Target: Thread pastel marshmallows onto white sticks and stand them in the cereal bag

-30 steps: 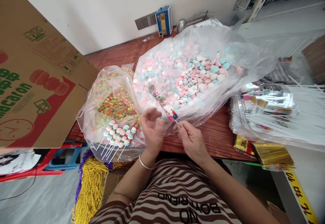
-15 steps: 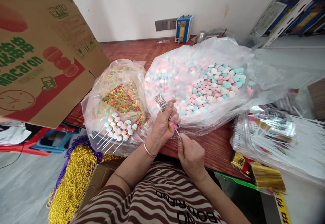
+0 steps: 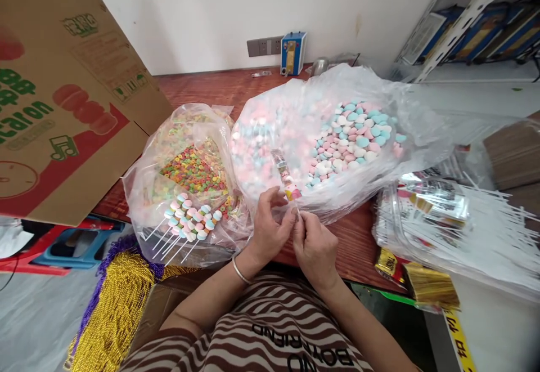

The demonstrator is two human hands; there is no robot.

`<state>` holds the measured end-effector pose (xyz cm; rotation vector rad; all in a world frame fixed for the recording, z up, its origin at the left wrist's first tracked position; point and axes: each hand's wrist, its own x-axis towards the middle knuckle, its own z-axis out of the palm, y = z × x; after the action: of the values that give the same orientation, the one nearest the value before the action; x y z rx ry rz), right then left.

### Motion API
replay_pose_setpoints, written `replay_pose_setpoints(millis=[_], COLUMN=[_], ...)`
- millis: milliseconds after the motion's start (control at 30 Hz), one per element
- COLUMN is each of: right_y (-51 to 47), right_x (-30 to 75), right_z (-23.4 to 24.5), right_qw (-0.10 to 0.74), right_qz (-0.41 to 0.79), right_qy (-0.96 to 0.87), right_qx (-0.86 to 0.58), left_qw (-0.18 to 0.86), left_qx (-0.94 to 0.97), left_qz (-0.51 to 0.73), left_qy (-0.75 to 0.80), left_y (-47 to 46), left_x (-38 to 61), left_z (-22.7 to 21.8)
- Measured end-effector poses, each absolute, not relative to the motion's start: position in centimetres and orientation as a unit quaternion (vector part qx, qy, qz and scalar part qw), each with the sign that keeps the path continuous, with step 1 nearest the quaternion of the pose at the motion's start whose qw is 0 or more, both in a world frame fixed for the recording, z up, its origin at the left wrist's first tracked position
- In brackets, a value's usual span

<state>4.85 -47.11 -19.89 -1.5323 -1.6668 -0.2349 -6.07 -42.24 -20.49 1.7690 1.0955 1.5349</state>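
Pinching a wrapped candy skewer (image 3: 286, 176) by its stick, the right hand (image 3: 315, 243) sits beside the curled left hand (image 3: 269, 224), whose hold I cannot tell. Leftward, unwrapped skewers (image 3: 192, 218) lie on a bag of ring candies (image 3: 144, 189); the wrapped one points toward a bag of pastel candies (image 3: 366, 82). Farther back stands a blue box (image 3: 293, 54).

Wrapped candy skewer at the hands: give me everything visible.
The wrapped candy skewer is slim, in a sleeve that looks like shiny, clear plastic, with dark print toward the far end and yellow and pink near the stick. Its contents are too small to make out. It tilts, far end leaning left, seen against the bag of pink, white and blue candies. The right hand pinches its thin stick; the left hand has its thumb close beside it, contact unclear.
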Motion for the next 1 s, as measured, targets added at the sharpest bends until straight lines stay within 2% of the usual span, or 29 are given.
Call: replay_pose_setpoints(millis=[67, 133, 367, 700, 833, 933, 1000], right_y=[-47.2, -47.4, -48.1, -48.7, -48.7, -48.4, -48.3], right_x=[4.6, 4.4, 4.0, 4.0, 4.3, 4.7, 4.9], right_z=[-19.9, -19.8, -19.4, -19.5, -19.5, -19.6, -19.6], right_qw=[0.415, 0.414, 0.416, 0.465, 0.492, 0.5, 0.497], right_qz=[-0.097, -0.104, -0.079, 0.02, 0.08, 0.093, 0.056], right_qy=[-0.669, -0.674, -0.676, -0.635, -0.615, -0.617, -0.629], right_qx=[-0.609, -0.603, -0.603, -0.617, -0.611, -0.6, -0.595], left_qw=[0.119, 0.039, -0.01, 0.03, 0.078, 0.156, 0.271], left_qx=[0.743, 0.778, 0.788, 0.814, 0.814, 0.769, 0.683], left_qz=[0.536, 0.513, 0.512, 0.507, 0.509, 0.544, 0.586], left_qy=[0.382, 0.36, 0.343, 0.282, 0.269, 0.298, 0.342], left_y=[-41.9, -41.5, -41.3, -42.0, -42.6, -43.0, -43.0], left_x=[-7.1, -7.7, -8.0, -7.5, -7.3, -6.9, -6.7], left_z=[-20.4, -20.0, -19.3, -19.3, -19.5, -20.0, -20.0])
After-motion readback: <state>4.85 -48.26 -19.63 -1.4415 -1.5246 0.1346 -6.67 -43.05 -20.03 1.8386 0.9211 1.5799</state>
